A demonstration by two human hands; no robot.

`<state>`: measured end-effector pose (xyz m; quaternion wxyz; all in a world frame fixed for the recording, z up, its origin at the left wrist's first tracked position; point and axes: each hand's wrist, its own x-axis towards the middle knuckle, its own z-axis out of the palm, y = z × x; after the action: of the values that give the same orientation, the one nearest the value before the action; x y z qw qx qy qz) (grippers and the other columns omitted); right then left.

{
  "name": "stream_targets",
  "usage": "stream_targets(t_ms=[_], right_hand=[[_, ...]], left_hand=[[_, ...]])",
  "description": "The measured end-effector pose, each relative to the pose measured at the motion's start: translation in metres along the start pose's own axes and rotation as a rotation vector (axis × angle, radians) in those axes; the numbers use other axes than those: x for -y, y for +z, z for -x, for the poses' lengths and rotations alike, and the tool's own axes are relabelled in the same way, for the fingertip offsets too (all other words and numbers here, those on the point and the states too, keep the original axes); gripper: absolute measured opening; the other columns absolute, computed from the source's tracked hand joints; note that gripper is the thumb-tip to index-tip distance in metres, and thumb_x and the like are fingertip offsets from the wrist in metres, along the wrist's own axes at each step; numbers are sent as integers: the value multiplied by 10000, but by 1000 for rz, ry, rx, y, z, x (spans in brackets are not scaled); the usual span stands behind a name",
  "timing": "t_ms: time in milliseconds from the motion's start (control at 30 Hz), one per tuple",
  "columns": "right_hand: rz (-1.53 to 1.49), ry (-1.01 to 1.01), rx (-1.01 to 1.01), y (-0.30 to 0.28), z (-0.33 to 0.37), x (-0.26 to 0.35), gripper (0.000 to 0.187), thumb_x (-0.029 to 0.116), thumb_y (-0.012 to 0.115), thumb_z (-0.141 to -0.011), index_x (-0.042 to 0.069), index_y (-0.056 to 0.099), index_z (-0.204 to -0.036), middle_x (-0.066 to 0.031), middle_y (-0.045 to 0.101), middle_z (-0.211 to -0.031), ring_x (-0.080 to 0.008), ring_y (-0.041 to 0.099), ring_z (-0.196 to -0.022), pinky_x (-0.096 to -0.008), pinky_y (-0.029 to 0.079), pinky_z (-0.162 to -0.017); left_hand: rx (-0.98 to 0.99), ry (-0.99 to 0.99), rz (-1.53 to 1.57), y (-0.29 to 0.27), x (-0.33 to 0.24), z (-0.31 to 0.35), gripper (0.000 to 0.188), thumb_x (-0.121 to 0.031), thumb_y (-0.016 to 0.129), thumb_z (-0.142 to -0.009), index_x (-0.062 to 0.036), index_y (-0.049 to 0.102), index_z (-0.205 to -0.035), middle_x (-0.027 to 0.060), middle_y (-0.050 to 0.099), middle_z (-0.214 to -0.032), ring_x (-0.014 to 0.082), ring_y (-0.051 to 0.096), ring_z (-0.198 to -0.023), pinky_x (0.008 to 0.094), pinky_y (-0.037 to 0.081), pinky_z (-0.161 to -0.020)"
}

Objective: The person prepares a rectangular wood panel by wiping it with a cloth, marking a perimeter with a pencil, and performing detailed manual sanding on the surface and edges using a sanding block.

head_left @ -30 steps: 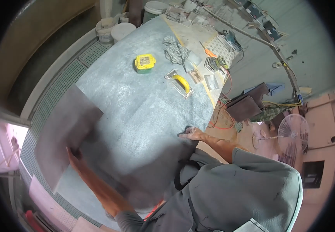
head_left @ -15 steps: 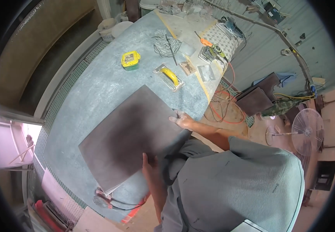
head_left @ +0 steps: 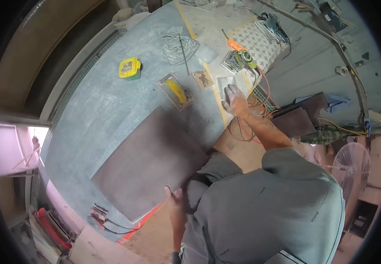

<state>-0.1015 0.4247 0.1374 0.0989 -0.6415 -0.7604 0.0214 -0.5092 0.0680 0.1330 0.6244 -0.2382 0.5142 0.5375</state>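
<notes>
A large dark brown-grey rectangular sheet (head_left: 144, 163) lies slanted over the near part of the blue-grey table, its near side by my legs. My left hand (head_left: 174, 196) grips the sheet's near edge, thumb over it. My right hand (head_left: 237, 103) is stretched out to the table's right side. Its fingers lie over a small grey rectangular plate (head_left: 225, 83), which they partly hide. Left of this are a brown-stained square piece (head_left: 203, 79) and a hand float with a yellow handle (head_left: 176, 91).
A yellow-lidded tub (head_left: 129, 67), a striped cloth (head_left: 177, 47) and a thin dark rod (head_left: 183, 53) lie farther back. A green power sander (head_left: 242, 59) with an orange hose rests at the back right. A corded tool (head_left: 98, 215) sits at the near left. A fan (head_left: 351, 165) stands right.
My right hand has let go of the sheet's right edge and moved away to the small grey plate. My left hand stays at the sheet's near edge. The view has shifted slightly.
</notes>
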Motion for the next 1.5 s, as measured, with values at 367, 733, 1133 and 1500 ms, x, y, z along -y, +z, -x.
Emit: stream_targets(t_ms=[367,733,1133,1500], right_hand=[[-68,-19,-90,0,-54,-53,327,127,589,-950,43,723,-1237,-262,744,-949,-461,719,-860,-546,579,-775],[-774,347,-375,10,-65,-48,273,121,647,-1049,-25,707,-1272,-188,754,-1046,-304,699,-945,-383,538,-892],[-10,-32,273,-33,-109,-32,585,597,746,-898,41,810,-1069,-220,786,-1088,-391,762,-969,-489,593,-909],[171,-292,120,65,-262,-66,520,151,634,-915,18,608,-1417,-288,660,-1385,-490,646,-1222,-550,554,-1005]], left_hand=[[-115,66,-332,-49,13,-43,767,-669,610,-1030,66,600,-1248,222,781,-1150,280,777,-1004,364,620,-899],[-89,100,-244,-60,9,-50,494,-483,609,-1100,3,636,-1020,239,802,-984,302,784,-862,378,637,-817],[-255,266,-92,-74,50,-18,448,-576,595,-1082,-158,619,-924,50,734,-887,177,704,-806,285,518,-701],[-833,244,100,-133,132,19,269,-273,650,-1061,-5,629,-1066,167,760,-926,236,735,-766,302,578,-615]])
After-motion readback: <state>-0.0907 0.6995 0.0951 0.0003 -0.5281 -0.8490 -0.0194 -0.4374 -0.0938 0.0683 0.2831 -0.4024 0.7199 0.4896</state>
